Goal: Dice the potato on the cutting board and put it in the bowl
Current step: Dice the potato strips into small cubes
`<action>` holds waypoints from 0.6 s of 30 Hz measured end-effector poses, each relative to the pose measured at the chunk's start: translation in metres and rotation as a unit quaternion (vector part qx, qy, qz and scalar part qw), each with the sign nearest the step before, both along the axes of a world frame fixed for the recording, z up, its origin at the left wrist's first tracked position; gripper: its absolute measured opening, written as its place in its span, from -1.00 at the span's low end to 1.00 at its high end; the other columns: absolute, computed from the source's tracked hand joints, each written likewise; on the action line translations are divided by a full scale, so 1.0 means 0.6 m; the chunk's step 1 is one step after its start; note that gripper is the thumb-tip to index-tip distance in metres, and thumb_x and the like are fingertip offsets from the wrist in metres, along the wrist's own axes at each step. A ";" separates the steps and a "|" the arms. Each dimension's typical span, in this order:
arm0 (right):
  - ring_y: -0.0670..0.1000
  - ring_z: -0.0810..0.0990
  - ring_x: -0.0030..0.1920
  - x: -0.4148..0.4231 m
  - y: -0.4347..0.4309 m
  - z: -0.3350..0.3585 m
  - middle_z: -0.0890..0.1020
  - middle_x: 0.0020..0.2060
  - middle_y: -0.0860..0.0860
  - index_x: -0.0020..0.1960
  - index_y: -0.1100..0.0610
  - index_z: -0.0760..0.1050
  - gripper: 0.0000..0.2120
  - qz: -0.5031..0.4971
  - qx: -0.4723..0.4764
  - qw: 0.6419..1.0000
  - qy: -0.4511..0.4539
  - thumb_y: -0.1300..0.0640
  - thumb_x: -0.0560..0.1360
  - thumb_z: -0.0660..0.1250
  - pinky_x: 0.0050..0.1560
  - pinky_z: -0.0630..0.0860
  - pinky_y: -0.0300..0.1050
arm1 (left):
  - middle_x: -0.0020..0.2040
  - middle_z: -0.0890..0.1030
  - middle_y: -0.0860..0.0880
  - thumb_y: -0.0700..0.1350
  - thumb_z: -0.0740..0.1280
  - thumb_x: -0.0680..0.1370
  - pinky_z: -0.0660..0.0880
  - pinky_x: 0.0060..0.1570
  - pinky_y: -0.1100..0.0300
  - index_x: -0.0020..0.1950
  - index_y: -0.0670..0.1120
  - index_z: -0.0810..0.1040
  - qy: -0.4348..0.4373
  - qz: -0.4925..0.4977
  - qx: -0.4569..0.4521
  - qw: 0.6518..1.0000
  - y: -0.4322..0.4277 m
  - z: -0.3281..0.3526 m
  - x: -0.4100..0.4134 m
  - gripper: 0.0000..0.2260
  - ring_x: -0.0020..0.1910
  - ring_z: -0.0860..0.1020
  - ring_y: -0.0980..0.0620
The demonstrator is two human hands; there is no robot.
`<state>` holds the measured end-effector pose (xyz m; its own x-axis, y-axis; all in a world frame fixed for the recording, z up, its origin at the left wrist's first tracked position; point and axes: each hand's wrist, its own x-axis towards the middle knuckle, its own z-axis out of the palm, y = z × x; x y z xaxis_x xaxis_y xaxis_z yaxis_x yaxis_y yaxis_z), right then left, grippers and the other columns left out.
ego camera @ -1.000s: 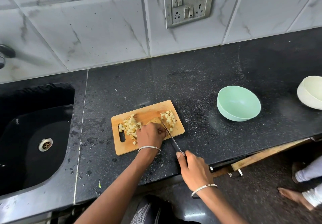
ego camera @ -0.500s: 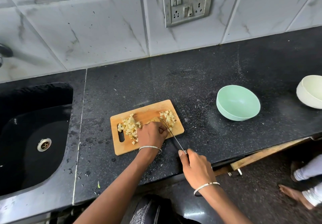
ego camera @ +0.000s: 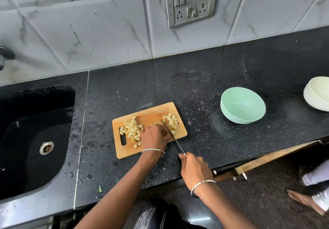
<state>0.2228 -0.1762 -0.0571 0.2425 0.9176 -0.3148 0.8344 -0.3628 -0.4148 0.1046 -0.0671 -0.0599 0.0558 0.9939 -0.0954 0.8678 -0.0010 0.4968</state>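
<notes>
Gripping the knife (ego camera: 175, 139) by its handle, the right hand (ego camera: 194, 168) rests the blade across the wooden cutting board (ego camera: 153, 112). The left hand (ego camera: 154, 137) curls its fingers over the uncut potato piece (ego camera: 157, 121) at mid-board. One diced heap (ego camera: 132, 130) lies at the board's 9 o'clock, a second heap (ego camera: 171, 120) at 2 o'clock. The mint-green bowl (ego camera: 243, 110) sits at 3 o'clock, well apart.

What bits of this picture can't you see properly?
Head view:
- potato piece: mostly under the left hand.
- knife: handle hidden inside the right hand.
- cream bowl: cut off by the right edge.
- tap: cut off by the left edge.
</notes>
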 end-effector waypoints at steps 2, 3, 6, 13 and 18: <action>0.21 0.59 0.10 0.001 0.002 0.001 0.63 0.05 0.10 0.14 0.05 0.48 -0.62 -0.005 -0.013 1.000 0.006 -0.15 0.66 0.00 -0.14 0.40 0.00 | -0.36 0.61 0.11 -0.08 0.41 0.41 0.52 0.02 -0.02 -0.27 0.04 0.61 0.008 0.004 0.011 1.000 -0.002 -0.001 0.001 -0.94 -0.27 0.59 0.03; 0.22 0.58 0.10 0.006 0.004 0.001 0.62 0.05 0.10 0.11 0.04 0.48 -0.63 -0.013 -0.025 0.999 0.027 -0.15 0.65 0.01 -0.13 0.39 0.00 | -0.36 0.61 0.10 -0.08 0.40 0.42 0.53 0.00 -0.02 -0.27 0.04 0.60 0.008 0.009 0.019 1.000 -0.002 -0.002 0.003 -0.93 -0.28 0.59 0.02; 0.25 0.56 0.07 0.027 0.015 -0.004 0.60 -0.02 0.14 -0.08 0.02 0.43 -0.63 -0.024 -0.050 0.994 0.090 -0.20 0.63 0.01 -0.11 0.38 0.02 | -0.32 0.64 0.07 -0.08 0.37 0.45 0.55 -0.05 -0.01 -0.23 0.04 0.60 0.012 0.014 0.038 0.999 -0.001 -0.002 0.005 -0.93 -0.26 0.60 -0.03; 0.16 0.57 -0.02 0.041 0.018 0.004 0.64 -0.17 0.01 -0.10 0.05 0.50 -0.57 -0.010 0.022 0.994 0.108 -0.20 0.63 0.00 -0.10 0.39 0.00 | -0.14 0.71 0.06 -0.16 0.39 0.51 0.61 -0.13 0.08 -0.03 0.04 0.69 -0.062 0.000 0.048 0.997 -0.008 0.001 0.002 -0.87 -0.18 0.66 0.02; 0.22 0.58 -0.03 0.025 0.007 -0.007 0.61 -0.15 0.07 -0.10 0.03 0.44 -0.58 -0.001 -0.007 0.996 0.092 -0.22 0.62 -0.01 -0.15 0.41 0.03 | -0.15 0.68 0.09 -0.19 0.34 0.47 0.53 -0.28 0.17 -0.06 0.03 0.67 -0.114 0.071 0.077 0.988 -0.007 0.021 -0.023 -0.83 -0.31 0.60 0.08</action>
